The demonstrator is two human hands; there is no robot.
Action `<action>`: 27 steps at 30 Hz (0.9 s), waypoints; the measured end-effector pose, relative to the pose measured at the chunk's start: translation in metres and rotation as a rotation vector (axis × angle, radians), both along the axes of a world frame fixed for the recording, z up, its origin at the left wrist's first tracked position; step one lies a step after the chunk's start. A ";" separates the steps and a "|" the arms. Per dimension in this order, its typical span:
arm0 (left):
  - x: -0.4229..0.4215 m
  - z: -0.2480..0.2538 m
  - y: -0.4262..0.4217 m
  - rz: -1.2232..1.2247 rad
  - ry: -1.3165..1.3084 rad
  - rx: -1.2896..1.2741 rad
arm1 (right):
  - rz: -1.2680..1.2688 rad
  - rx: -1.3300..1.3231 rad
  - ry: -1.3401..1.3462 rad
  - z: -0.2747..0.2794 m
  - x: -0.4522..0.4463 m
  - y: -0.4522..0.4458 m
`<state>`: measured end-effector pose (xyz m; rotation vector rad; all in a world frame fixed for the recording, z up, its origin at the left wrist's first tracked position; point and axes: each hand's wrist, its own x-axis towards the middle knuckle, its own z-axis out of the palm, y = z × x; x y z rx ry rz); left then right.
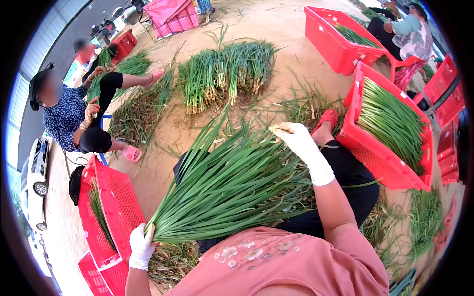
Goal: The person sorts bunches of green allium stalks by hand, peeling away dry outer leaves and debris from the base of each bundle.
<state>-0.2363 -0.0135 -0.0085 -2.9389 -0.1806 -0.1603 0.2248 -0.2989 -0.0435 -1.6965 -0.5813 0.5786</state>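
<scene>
My left hand (142, 245), in a white glove, is closed round the gathered narrow end of a large bunch of garlic chives (232, 187). The long flat green leaves fan out to the right across my lap. Above the right part of the bunch is my right hand (296, 140), also white-gloved, with its fingers pressed together. Anything between those fingertips is too small to make out. Past my knees, a stack of garlic chives (224, 71) lies on the ground with pale stem ends toward me.
A red crate (382, 133) full of chives stands at my right, another (340, 39) behind it. At my left is a red crate (111, 212) holding a few stalks. Loose leaf waste (140, 116) covers the ground. A person (66, 113) sits at left handling chives; others sit farther off.
</scene>
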 end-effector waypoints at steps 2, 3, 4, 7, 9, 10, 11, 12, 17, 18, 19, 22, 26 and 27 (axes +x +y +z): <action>0.000 0.000 0.000 0.000 -0.012 -0.002 | 0.012 -0.129 -0.439 -0.004 -0.003 0.014; 0.000 -0.001 0.001 0.002 -0.009 -0.006 | 0.015 -0.134 -0.437 -0.007 -0.003 0.020; 0.000 -0.002 0.002 -0.004 -0.013 -0.002 | 0.076 -0.182 -0.350 -0.009 -0.002 0.027; 0.000 -0.004 0.006 -0.009 -0.010 -0.004 | 0.179 -0.217 -0.225 -0.011 -0.004 0.038; 0.001 -0.005 0.007 -0.003 -0.006 -0.012 | 0.228 -0.197 -0.200 -0.011 -0.008 0.043; 0.002 -0.004 0.006 0.000 -0.002 -0.027 | 0.233 -0.201 -0.201 -0.011 -0.009 0.045; 0.003 -0.004 0.006 0.003 0.003 -0.043 | 0.242 -0.192 -0.171 -0.011 -0.010 0.047; 0.003 -0.006 0.008 0.006 0.002 -0.046 | 0.250 -0.182 -0.143 -0.011 -0.011 0.048; 0.006 -0.009 0.013 -0.019 -0.014 -0.025 | 0.223 -0.276 -0.197 -0.013 -0.020 0.053; 0.006 -0.010 0.015 -0.019 -0.017 -0.028 | 0.101 -0.151 -0.081 -0.028 -0.023 0.055; 0.006 -0.012 0.016 -0.022 -0.012 -0.017 | -0.020 -0.027 0.034 -0.034 -0.027 0.057; 0.007 -0.012 0.013 -0.011 -0.007 -0.022 | -0.205 0.346 0.550 -0.053 -0.007 0.041; 0.009 -0.009 0.012 -0.001 -0.010 -0.064 | -0.331 0.211 0.312 -0.040 0.012 0.032; 0.008 -0.009 0.013 -0.002 -0.010 -0.065 | -0.351 0.189 0.292 -0.025 0.014 0.030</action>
